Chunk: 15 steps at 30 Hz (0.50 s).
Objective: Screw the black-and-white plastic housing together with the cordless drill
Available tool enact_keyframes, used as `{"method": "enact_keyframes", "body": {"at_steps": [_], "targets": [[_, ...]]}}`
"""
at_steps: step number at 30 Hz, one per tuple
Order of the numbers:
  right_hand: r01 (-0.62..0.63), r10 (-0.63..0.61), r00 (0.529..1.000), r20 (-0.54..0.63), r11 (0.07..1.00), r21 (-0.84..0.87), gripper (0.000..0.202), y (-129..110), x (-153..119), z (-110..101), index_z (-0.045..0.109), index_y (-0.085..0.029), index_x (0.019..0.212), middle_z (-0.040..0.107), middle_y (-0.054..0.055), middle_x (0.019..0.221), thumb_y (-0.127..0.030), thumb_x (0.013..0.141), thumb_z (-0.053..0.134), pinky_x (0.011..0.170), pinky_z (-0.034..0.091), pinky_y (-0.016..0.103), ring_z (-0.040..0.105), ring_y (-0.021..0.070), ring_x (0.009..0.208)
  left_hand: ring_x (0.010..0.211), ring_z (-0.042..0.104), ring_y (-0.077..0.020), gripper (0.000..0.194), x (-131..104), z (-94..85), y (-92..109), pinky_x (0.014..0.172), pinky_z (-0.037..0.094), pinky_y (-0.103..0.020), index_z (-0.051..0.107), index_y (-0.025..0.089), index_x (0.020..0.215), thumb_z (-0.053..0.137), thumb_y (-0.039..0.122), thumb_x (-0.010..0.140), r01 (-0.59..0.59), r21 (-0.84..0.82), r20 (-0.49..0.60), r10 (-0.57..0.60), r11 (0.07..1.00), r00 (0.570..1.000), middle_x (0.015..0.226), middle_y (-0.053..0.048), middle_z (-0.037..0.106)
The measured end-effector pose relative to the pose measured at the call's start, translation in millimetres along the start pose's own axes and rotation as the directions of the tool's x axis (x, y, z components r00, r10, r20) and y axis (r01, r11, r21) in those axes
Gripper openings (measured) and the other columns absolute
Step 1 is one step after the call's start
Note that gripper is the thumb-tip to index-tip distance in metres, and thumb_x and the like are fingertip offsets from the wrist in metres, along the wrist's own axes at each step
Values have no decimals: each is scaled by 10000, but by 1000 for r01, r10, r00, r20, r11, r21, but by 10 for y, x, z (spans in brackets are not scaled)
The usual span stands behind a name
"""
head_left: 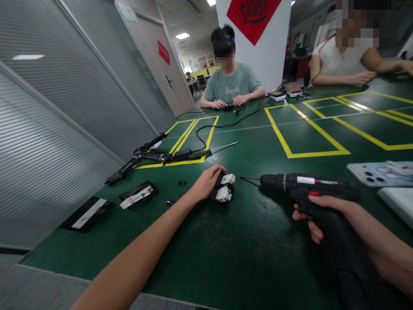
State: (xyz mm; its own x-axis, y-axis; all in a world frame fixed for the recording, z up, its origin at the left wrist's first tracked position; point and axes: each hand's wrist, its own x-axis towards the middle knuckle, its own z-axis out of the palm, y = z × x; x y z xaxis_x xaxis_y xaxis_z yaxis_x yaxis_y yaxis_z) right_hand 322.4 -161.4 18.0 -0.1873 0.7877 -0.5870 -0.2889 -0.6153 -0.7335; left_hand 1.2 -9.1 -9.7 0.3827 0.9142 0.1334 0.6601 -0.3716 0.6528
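The drill's point(298, 183) base is cut off at the bottom edge, and the left hand point(206, 183) hides part of the black-and-white block point(225, 193). A phone point(371, 175) and a screwdriver point(222, 147) lie on the worktop point(251, 262). The left fingers hold the block, near the bit point(250, 178); the right hand's point(343, 207) curl round the drill handle.

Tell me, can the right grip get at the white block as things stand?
Probably not: the right grip is wrapped round the drill, and the left grip holds the white block. Nothing seems to stand between them, though.
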Motion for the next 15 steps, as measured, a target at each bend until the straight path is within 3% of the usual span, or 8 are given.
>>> {"method": "enact_keyframes", "body": {"at_steps": [5,8,15], "targets": [[22,-24,999,35,998,51,360,-7,3,-21,693,-65,921,625,68,623,-406,866,591,520,421,240,536,159,559,861,582,-184,355,-12,2,31,773,470,-281,625,159,982,334,355,927,53,-81,83,-46,995,995,934,-54,653],[15,-19,998,66,998,58,367,1,-31,-30,697,-70,881,607,62,585,-414,877,569,533,428,247,530,165,553,817,584,-180,373,-27,21,24,721,474,-272,625,162,977,326,379,930,70,-111,84,-61,991,995,903,-49,654],[38,-40,999,20,996,77,341,4,-111,-3,706,-78,923,684,115,743,-384,858,569,544,419,267,519,152,525,842,590,-181,366,-30,25,13,738,475,-273,625,173,967,323,378,939,24,-86,73,-17,996,997,909,-45,652]]}}
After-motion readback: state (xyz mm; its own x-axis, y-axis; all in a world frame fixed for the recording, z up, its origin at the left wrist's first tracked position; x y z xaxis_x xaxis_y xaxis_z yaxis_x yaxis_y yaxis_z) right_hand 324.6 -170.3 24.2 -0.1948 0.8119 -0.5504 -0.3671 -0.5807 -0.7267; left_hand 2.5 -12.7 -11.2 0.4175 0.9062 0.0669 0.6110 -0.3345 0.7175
